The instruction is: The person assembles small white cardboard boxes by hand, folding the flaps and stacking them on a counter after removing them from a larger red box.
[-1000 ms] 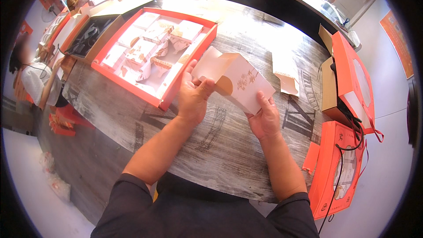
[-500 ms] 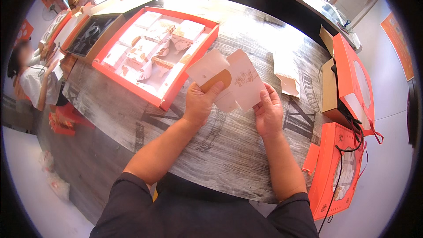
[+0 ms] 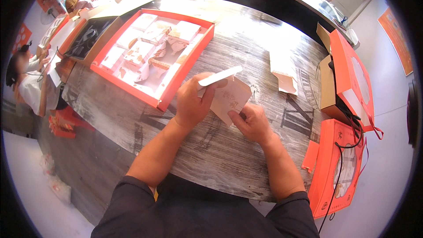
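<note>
The left hand (image 3: 192,100) and right hand (image 3: 251,122) both grip the carton (image 3: 232,96), at the right's 11 o'clock. Its flap (image 3: 222,75) points toward 2.

Bright glare washes out the far tabletop (image 3: 246,31); corners darken.

the carton (image 3: 232,98) has turned in your left hand (image 3: 192,102), its flap (image 3: 224,74) now nearly edge-on; your right hand (image 3: 253,123) has shifted inward to its lower right edge, back rolled upward.
</note>
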`<state>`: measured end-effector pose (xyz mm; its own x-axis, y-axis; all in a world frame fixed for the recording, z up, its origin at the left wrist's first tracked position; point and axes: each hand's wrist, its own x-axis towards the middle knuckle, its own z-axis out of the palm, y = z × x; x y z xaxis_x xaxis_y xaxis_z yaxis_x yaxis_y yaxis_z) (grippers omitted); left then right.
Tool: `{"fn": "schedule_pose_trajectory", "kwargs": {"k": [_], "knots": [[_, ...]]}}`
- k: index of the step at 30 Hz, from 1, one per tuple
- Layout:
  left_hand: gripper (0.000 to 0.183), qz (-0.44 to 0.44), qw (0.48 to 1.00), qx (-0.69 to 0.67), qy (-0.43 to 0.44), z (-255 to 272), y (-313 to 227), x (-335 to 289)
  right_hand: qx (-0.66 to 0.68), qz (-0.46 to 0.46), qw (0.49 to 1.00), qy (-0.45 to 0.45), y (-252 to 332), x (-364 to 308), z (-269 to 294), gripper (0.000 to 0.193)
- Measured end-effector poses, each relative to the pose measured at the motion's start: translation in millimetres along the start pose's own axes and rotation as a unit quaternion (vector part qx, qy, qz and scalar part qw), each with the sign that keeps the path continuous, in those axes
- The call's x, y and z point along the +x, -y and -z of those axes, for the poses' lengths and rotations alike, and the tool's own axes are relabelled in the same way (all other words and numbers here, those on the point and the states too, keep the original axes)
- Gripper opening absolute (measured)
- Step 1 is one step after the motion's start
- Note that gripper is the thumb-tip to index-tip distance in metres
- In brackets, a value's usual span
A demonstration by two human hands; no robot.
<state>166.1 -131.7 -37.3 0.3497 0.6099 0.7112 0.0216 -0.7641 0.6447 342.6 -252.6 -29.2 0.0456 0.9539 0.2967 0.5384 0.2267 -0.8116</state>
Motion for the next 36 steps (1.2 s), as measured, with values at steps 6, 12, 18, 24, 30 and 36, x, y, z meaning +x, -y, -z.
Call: {"fn": "schedule_pose_trajectory", "kwargs": {"k": [6, 12, 18, 24, 30, 36], "knots": [[0.073, 0.081, 0.988, -0.108, -0.071, -2.1, 3.5, 4.3, 0.31, -0.166, 0.921, -0.171, -25.4, -1.9, -8.3, 0.018], [0.061, 0.109, 0.986, -0.118, -0.037, -3.9, 6.8, -0.4, 0.533, -0.275, 0.78, -0.179, -31.7, 7.5, 8.7, 0.029], [0.037, 0.115, 0.988, -0.095, 0.034, -3.1, 9.5, -0.7, 0.387, -0.243, 0.889, -0.026, -30.4, 4.3, 0.3, 0.03], [0.031, 0.098, 0.993, -0.019, 0.07, 13.7, -13.8, 29.7, 0.186, -0.131, 0.974, 0.0, -22.8, -3.1, -18.6, 0.025], [0.055, 0.08, 0.954, 0.28, 0.078, 50.3, 57.9, 98.0, 0.153, -0.116, 0.981, -0.009, -12.6, -0.1, -16.9, 0.025], [0.074, 0.273, 0.846, 0.434, 0.144, 38.2, 89.3, 140.7, 0.114, -0.106, 0.988, 0.005, -19.9, -2.6, -15.3, 0.026]]}}
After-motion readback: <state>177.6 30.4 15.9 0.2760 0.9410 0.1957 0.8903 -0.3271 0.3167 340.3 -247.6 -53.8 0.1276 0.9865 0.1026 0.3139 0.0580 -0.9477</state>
